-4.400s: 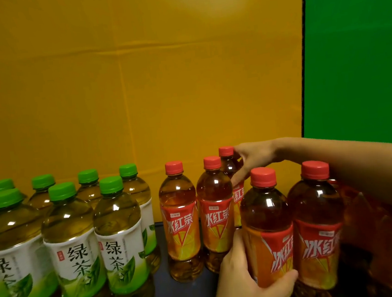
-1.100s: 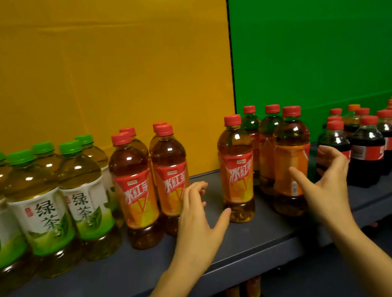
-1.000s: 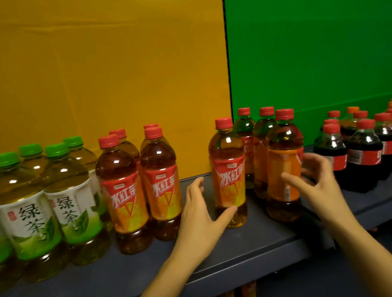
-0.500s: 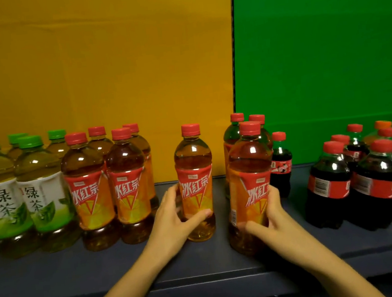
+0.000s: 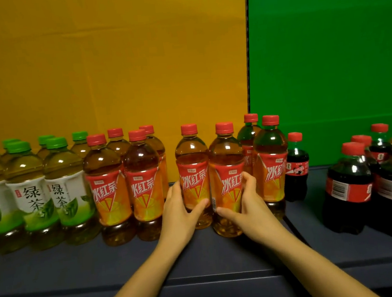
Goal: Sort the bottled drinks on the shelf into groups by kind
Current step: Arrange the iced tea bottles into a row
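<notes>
A shop-like display set up as a staged mock-up: a dark shelf [image 5: 86,268] stocked with rows of bottled drinks [image 5: 108,189] before plain yellow [image 5: 108,60] and green backdrop sheets [image 5: 329,49].

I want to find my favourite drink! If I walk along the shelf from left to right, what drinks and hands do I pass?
Green-capped green tea bottles → red-capped iced tea bottles standing free → left hand → two iced tea bottles side by side between the hands → right hand → small lone cola bottle → group of dark cola bottles.

A yellow backdrop [image 5: 108,60] meets a green backdrop [image 5: 331,61] at a dark vertical seam [image 5: 248,46].
</notes>
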